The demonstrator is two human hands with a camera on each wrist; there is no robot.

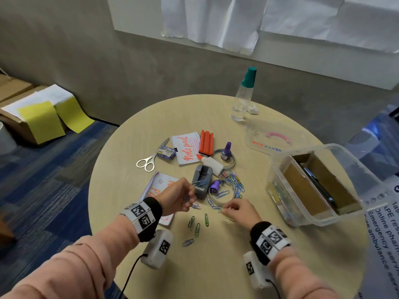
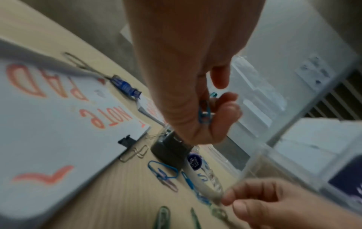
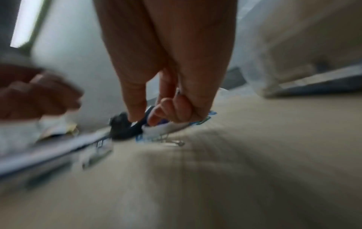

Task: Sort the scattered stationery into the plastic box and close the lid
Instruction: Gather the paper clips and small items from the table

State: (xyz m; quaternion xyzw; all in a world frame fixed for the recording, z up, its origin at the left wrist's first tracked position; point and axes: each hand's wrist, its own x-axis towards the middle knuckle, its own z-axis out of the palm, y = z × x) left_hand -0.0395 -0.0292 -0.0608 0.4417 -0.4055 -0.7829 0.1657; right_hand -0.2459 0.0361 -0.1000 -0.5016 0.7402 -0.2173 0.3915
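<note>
Left hand (image 1: 176,196) curled, pinching a small bunch of paper clips (image 2: 204,113) between thumb and fingers, raised just off the surface (image 1: 216,266). Blue clip clearest in the pinch; exact count unclear. Right hand (image 1: 239,211) low on the surface, fingertips (image 3: 137,114) drawn narrow onto a clip at the near edge of the clip pile (image 1: 234,184); right wrist view too blurred to confirm a firm hold.

Between the two hands and nearer the body: loose green clips (image 1: 197,224) flat on the surface, one grey clip (image 1: 187,242) nearest. Under and left of the left hand: white notepad with orange lettering (image 2: 58,116). Just beyond the left hand: grey tape dispenser (image 1: 201,183), a few clips hanging on it. Beyond the right hand: clear tape roll (image 1: 222,194) with a purple-capped item (image 1: 214,186) on it, pile of coloured clips beside.

Farther out: glue bottle (image 1: 212,164), purple ink bottle (image 1: 226,151) inside another tape ring, orange eraser block (image 1: 206,142), second notepad (image 1: 187,149), staples box (image 1: 165,152), scissors (image 1: 150,161).

Right of the right hand, well apart: clear plastic box (image 1: 319,184), open, cardboard dividers inside, some clips in the near compartment. Lid (image 1: 274,137) flat on the surface beyond the box, pink handle up. Clear bottle with green cap (image 1: 243,98) upright at the far edge.
</note>
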